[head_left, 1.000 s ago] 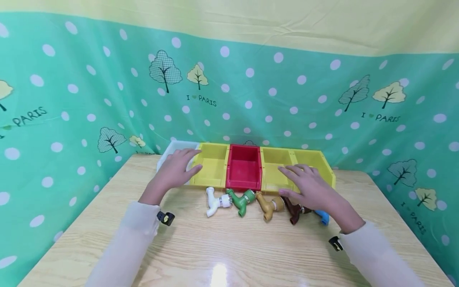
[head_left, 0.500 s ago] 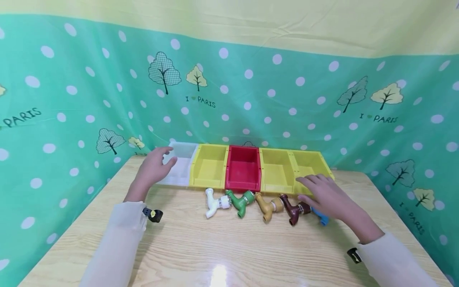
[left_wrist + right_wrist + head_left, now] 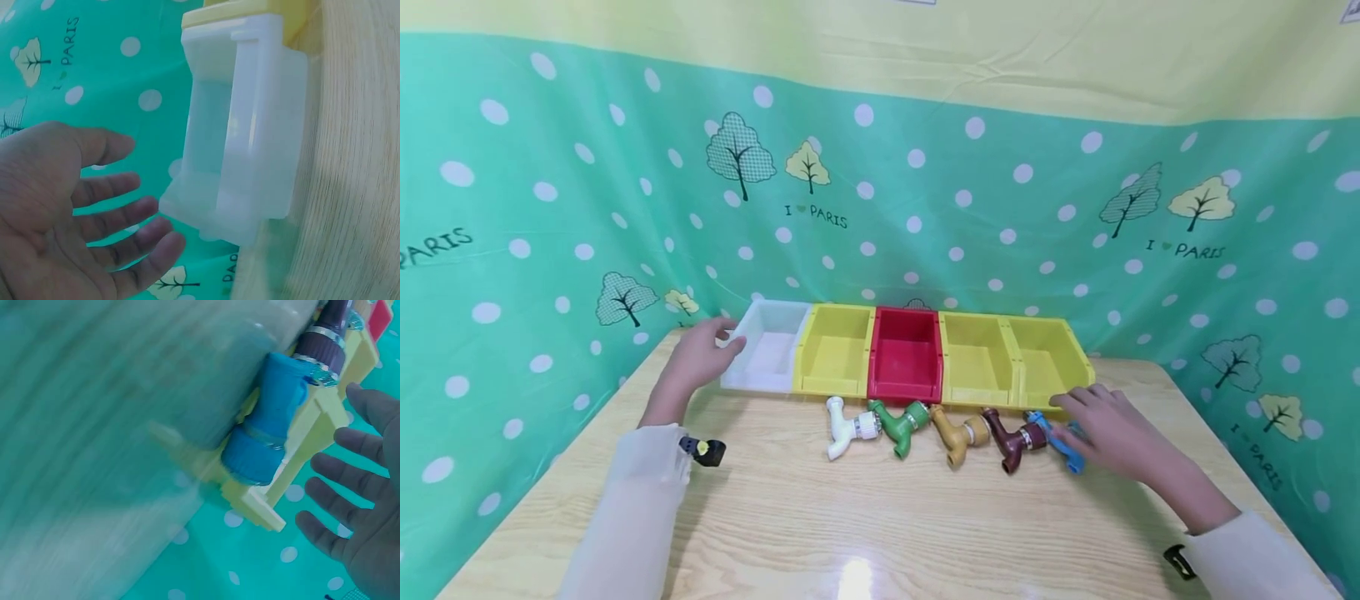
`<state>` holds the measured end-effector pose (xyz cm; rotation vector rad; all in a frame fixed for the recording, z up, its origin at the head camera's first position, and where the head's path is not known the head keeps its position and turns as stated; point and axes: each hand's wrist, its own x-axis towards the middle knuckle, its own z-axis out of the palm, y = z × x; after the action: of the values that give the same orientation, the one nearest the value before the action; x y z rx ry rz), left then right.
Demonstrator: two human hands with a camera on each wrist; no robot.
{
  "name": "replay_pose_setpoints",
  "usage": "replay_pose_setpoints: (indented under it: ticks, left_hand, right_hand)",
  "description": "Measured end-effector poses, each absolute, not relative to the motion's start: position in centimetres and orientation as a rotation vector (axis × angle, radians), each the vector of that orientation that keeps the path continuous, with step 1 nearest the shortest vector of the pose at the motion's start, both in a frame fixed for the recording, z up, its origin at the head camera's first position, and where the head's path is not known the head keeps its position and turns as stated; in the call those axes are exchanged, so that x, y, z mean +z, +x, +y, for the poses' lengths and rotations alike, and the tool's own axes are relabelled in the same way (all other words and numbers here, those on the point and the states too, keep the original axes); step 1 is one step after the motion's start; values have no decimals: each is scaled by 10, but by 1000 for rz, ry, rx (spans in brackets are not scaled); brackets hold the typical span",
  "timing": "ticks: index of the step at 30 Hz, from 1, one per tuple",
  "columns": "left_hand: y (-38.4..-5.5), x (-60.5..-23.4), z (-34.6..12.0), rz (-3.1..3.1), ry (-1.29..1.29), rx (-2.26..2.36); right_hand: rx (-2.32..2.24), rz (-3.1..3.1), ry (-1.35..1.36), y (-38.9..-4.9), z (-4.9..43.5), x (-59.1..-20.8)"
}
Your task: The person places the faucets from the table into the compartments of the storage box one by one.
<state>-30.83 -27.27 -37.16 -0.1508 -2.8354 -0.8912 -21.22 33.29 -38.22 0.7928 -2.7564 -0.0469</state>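
My left hand (image 3: 698,357) is at the left end of the bin row, fingers spread beside the clear white bin (image 3: 256,125). Nothing is in its palm. Near the right end, my right hand (image 3: 1108,429) hovers by the blue faucet (image 3: 265,419), partly covering it in the head view, its fingers loosely extended. Along the front of the bins lie a white faucet (image 3: 847,428), a green faucet (image 3: 901,427), a tan faucet (image 3: 958,435) and a dark brown faucet (image 3: 1013,439).
The row also has a yellow bin (image 3: 837,383), a red bin (image 3: 906,390) and two more yellow bins at right. All stand on a wooden table (image 3: 865,517). A green polka-dot curtain (image 3: 880,217) hangs right behind the bins.
My left hand has moved left, from over the white and yellow bins to the white bin's outer side. My right hand has moved right and nearer, uncovering the brown faucet.
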Motion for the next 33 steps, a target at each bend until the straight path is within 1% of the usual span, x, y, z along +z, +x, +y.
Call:
replay_pose_setpoints:
  ticks: [4, 14, 22, 33]
  left_hand:
    - [-307, -375, -284, -2824, -148, -979]
    - [-309, -394, -307, -2716, -166, -1407]
    - [-314, -407, -316, -2684, -190, -1426]
    - [-318, -409, -316, -2670, -165, -1467]
  right_hand:
    - [-52, -2778, 818, -211, 338, -386]
    - [-20, -2885, 844, -207, 346, -388]
    - [8, -2938, 931, -208, 352, -388]
    - [52, -2923, 1099, -207, 359, -392]
